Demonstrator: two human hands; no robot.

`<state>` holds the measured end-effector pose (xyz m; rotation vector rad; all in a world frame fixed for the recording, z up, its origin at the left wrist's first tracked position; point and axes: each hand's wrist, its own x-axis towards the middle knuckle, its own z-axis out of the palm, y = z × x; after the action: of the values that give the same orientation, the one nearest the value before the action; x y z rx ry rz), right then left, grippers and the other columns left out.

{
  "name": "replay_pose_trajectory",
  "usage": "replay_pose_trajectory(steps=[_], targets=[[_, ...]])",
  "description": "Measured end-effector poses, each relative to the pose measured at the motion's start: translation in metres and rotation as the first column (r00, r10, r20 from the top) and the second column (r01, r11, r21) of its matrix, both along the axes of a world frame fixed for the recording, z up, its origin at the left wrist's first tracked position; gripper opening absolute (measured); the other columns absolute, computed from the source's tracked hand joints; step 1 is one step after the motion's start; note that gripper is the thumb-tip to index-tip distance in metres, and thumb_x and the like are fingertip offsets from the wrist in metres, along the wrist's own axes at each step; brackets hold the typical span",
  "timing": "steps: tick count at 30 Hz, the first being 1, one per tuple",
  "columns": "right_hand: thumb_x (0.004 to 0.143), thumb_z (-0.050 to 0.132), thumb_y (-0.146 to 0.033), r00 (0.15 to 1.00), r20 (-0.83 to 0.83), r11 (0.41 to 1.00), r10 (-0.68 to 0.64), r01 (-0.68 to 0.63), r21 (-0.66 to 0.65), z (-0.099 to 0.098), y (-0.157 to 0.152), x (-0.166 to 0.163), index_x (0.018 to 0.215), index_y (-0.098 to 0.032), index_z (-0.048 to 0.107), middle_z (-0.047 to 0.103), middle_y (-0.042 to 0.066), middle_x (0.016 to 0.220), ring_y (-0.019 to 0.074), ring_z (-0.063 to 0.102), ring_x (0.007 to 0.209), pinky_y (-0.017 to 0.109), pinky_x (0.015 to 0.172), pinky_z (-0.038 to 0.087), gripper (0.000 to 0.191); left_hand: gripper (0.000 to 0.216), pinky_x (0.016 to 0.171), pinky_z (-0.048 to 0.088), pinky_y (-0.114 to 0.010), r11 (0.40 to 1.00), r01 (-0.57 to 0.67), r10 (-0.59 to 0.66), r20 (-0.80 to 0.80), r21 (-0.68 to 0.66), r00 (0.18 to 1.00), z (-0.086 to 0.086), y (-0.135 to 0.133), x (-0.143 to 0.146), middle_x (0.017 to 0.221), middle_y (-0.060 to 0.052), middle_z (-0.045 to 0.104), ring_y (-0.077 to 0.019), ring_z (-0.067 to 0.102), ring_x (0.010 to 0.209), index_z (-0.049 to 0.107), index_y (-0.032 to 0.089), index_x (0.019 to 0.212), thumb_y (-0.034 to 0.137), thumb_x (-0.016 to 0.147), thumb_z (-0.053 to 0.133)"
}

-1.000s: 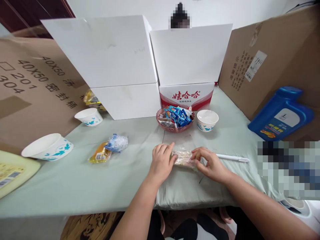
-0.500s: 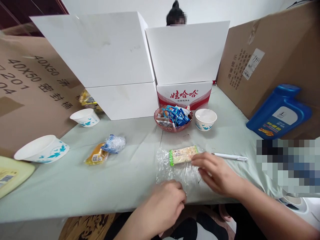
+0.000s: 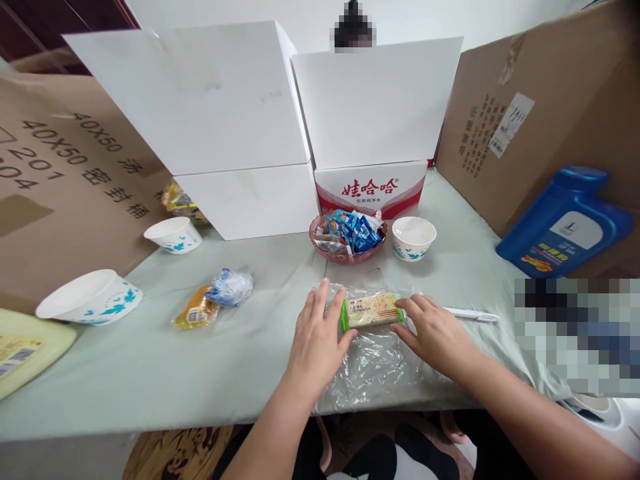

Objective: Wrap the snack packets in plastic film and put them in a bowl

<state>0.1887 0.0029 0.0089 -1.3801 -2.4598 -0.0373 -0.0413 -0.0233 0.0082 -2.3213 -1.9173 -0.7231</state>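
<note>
A biscuit packet [image 3: 371, 312] with green ends lies on a crinkled clear plastic sheet [image 3: 367, 373] in front of me. My left hand [image 3: 320, 333] is open at its left end, fingers stretched forward over the plastic and the thumb by the lower corner. At the other end, my right hand [image 3: 437, 333] has thumb and fingertips closed about the packet's right edge. A white pen-like cutter [image 3: 473, 315] lies partly hidden behind that hand.
Behind stand a glass bowl [image 3: 350, 253] of small packets and a paper bowl [image 3: 414, 240]. Leftward are wrapped snacks [image 3: 197, 307] and two more paper bowls [image 3: 93, 300]. A blue bottle [image 3: 565, 227] stands right. White boxes [image 3: 240, 200] line the back, a person behind them.
My left hand has moved up and forward from the table's near edge to the packet's left end, its fingers spreading. My right hand has shifted slightly to the packet's right end.
</note>
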Motion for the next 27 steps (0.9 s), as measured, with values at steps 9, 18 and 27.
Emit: replay_pose_trajectory(steps=[9, 18, 27], targets=[[0.086, 0.052, -0.014, 0.965, -0.141, 0.975, 0.219, -0.224, -0.017, -0.031, 0.018, -0.01, 0.138, -0.02, 0.045, 0.048, 0.015, 0.14, 0.0306, 0.042, 0.132, 0.053, 0.104, 0.042, 0.052, 0.104, 0.106, 0.039, -0.056, 0.966, 0.194, -0.172, 0.135, -0.17, 0.976, -0.021, 0.011, 0.002, 0.148, -0.015, 0.039, -0.0352, 0.038, 0.136, 0.017, 0.031, 0.148, 0.018, 0.067, 0.08], [0.089, 0.053, -0.022, 0.958, -0.209, 0.973, 0.198, -0.217, -0.077, -0.023, 0.022, -0.007, 0.132, -0.017, 0.05, 0.054, 0.016, 0.133, 0.0286, 0.05, 0.122, 0.051, 0.102, 0.043, 0.043, 0.107, 0.105, 0.039, -0.055, 0.992, 0.094, -0.088, 0.069, -0.089, 0.994, -0.014, 0.004, 0.009, 0.143, -0.012, 0.035, -0.0378, 0.042, 0.13, 0.025, 0.035, 0.145, 0.018, 0.059, 0.086], [0.079, 0.066, -0.027, 0.943, -0.25, 0.95, 0.22, -0.265, -0.166, -0.011, 0.017, -0.009, 0.124, -0.017, 0.055, 0.064, 0.013, 0.113, 0.0273, 0.056, 0.104, 0.045, 0.092, 0.047, 0.048, 0.111, 0.102, 0.043, -0.05, 0.956, 0.159, -0.103, 0.226, -0.248, 0.969, -0.017, 0.009, 0.003, 0.15, -0.014, 0.029, -0.0354, 0.043, 0.133, 0.012, 0.037, 0.149, 0.016, 0.064, 0.081]])
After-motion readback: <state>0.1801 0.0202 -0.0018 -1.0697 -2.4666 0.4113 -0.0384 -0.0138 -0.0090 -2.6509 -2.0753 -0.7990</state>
